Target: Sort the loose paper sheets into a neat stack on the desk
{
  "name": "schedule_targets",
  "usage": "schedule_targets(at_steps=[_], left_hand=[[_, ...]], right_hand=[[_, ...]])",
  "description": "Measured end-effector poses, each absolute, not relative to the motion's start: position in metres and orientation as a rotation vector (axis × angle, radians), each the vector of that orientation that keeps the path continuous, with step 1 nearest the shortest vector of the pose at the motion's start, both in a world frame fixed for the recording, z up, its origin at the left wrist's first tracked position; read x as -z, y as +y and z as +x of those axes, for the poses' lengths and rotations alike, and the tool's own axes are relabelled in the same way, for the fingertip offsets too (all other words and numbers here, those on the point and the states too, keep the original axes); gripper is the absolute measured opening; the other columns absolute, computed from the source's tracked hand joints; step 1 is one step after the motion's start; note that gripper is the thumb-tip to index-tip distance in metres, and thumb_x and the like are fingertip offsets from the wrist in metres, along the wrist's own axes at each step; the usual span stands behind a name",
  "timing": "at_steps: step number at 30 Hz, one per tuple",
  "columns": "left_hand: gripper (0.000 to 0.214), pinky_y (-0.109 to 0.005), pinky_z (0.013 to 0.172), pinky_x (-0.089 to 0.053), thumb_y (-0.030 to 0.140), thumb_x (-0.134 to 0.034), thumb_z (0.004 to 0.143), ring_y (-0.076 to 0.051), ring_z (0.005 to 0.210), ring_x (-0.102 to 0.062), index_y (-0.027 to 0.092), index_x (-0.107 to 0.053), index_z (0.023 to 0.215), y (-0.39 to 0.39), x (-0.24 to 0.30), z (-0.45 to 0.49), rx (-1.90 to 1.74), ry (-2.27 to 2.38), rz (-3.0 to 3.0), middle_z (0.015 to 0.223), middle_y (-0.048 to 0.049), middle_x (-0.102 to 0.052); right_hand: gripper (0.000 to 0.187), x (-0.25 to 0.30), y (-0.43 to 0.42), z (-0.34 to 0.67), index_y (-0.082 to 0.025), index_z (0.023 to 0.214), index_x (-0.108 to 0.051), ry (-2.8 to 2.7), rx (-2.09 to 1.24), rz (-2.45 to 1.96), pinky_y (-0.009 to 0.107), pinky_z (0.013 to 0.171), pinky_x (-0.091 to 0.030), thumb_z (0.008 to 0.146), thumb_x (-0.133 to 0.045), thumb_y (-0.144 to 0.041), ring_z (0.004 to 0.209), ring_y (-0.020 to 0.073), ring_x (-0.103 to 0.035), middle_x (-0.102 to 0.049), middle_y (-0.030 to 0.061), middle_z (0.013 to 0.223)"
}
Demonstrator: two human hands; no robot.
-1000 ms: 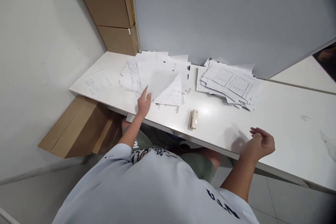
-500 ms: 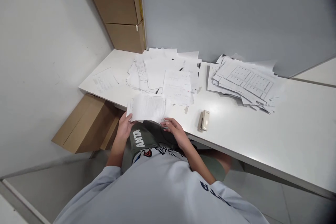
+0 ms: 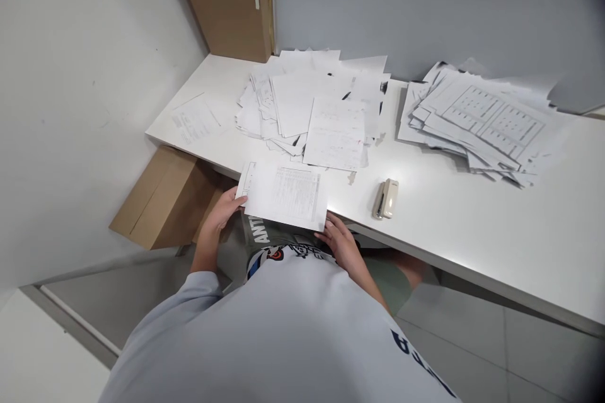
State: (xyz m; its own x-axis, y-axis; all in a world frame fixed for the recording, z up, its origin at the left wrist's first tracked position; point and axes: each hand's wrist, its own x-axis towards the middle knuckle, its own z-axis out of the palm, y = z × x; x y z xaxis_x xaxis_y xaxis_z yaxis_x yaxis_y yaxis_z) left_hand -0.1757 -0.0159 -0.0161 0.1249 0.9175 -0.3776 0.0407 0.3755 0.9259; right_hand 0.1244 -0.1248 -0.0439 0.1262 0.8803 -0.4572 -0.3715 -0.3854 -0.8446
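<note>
I hold a small stack of printed sheets (image 3: 286,194) over the near edge of the white table (image 3: 472,227). My left hand (image 3: 222,214) grips its left edge, fingers closed on the paper. My right hand (image 3: 343,247) holds its lower right corner from beneath. Behind the sheets lies a loose heap of papers (image 3: 314,107). A second pile with printed grids (image 3: 482,123) lies further right. A beige stapler (image 3: 386,198) rests on the table just right of my right hand.
A single sheet (image 3: 196,119) lies at the table's left end. Cardboard boxes (image 3: 231,6) stand stacked in the far corner, and a flat cardboard box (image 3: 165,201) lies under the table's left end. A grey partition (image 3: 425,6) backs the table.
My left hand has drawn sheets from the heap to the near edge. My right hand came over from the right and took hold of them. The view has tilted down.
</note>
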Motion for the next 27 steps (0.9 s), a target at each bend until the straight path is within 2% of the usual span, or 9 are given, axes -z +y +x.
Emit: schedule_targets(at_steps=[3,7,10,14,16,18,20,24,27], left_hand=[[0.048,-0.028,0.063,-0.052,0.045,-0.078,0.068,-0.024,0.081,-0.068,0.017,-0.073,0.107,-0.017,0.017,-0.173,-0.724,1.267,1.007,0.096,-0.0094,-0.075],[0.048,-0.029,0.065,-0.053,0.055,-0.071,0.074,-0.024,0.084,-0.068,0.017,-0.074,0.103,-0.018,0.018,-0.167,-0.683,1.254,0.989,0.089,-0.0077,-0.075],[0.056,-0.031,0.065,-0.053,0.067,-0.061,0.078,-0.025,0.082,-0.068,0.016,-0.074,0.098,-0.017,0.019,-0.161,-0.671,1.201,0.970,0.082,-0.0079,-0.074],[0.072,-0.032,0.065,-0.053,0.081,-0.048,0.077,-0.024,0.077,-0.068,0.015,-0.075,0.089,-0.016,0.016,-0.153,-0.614,1.144,0.973,0.073,-0.0083,-0.072],[0.065,-0.033,0.067,-0.052,0.076,-0.059,0.074,-0.025,0.077,-0.067,0.015,-0.075,0.087,-0.016,0.014,-0.151,-0.617,1.180,1.036,0.072,-0.0074,-0.072],[0.053,-0.033,0.071,-0.051,0.063,-0.074,0.068,-0.025,0.078,-0.067,0.014,-0.076,0.089,-0.016,0.011,-0.148,-0.639,1.215,1.114,0.074,-0.0063,-0.073],[0.047,-0.034,0.073,-0.051,0.054,-0.080,0.065,-0.026,0.078,-0.067,0.014,-0.076,0.089,-0.015,0.009,-0.147,-0.662,1.216,1.162,0.077,-0.0060,-0.073],[0.041,-0.034,0.073,-0.050,0.049,-0.079,0.066,-0.025,0.078,-0.065,0.014,-0.074,0.088,-0.001,0.009,-0.141,-0.792,1.234,1.222,0.080,-0.0053,-0.072],[0.033,-0.034,0.077,-0.050,0.044,-0.074,0.071,-0.023,0.081,-0.064,0.017,-0.072,0.089,0.017,0.010,-0.129,-0.982,1.298,1.313,0.081,-0.0035,-0.070]], right_hand=[[0.049,0.043,-0.123,0.122,-0.028,0.113,-0.063,-0.540,-1.558,-1.298,0.039,0.080,-0.057,0.074,-0.070,-0.055,0.102,0.0247,-0.065,-0.067,0.0052,0.118],[0.052,0.041,-0.123,0.121,-0.028,0.117,-0.059,-0.510,-1.580,-1.274,0.042,0.080,-0.056,0.073,-0.069,-0.055,0.102,0.0265,-0.065,-0.069,0.0060,0.113],[0.049,0.038,-0.123,0.121,-0.028,0.115,-0.059,-0.530,-1.574,-1.250,0.043,0.082,-0.056,0.074,-0.069,-0.053,0.103,0.0261,-0.065,-0.068,0.0057,0.114],[0.041,0.037,-0.124,0.122,-0.026,0.104,-0.063,-0.494,-1.529,-1.314,0.040,0.079,-0.055,0.072,-0.070,-0.051,0.097,0.0250,-0.065,-0.069,0.0051,0.108],[0.039,0.038,-0.124,0.123,-0.024,0.100,-0.063,-0.491,-1.515,-1.337,0.038,0.076,-0.054,0.072,-0.070,-0.051,0.093,0.0247,-0.065,-0.070,0.0056,0.101],[0.037,0.038,-0.125,0.124,-0.023,0.098,-0.064,-0.529,-1.492,-1.346,0.036,0.074,-0.053,0.073,-0.069,-0.050,0.087,0.0233,-0.064,-0.070,0.0047,0.095],[0.033,0.033,-0.125,0.125,-0.023,0.097,-0.064,-0.630,-1.428,-1.367,0.034,0.073,-0.050,0.076,-0.065,-0.050,0.081,0.0208,-0.062,-0.068,0.0029,0.089],[0.027,0.009,-0.113,0.130,-0.023,0.092,-0.064,-0.862,-1.168,-1.442,0.031,0.074,-0.047,0.083,-0.059,-0.048,0.076,0.0181,-0.056,-0.063,0.0002,0.078],[0.024,-0.006,-0.094,0.137,-0.023,0.089,-0.065,-0.890,-1.029,-1.427,0.031,0.077,-0.046,0.082,-0.059,-0.045,0.080,0.0190,-0.057,-0.061,-0.0002,0.075]])
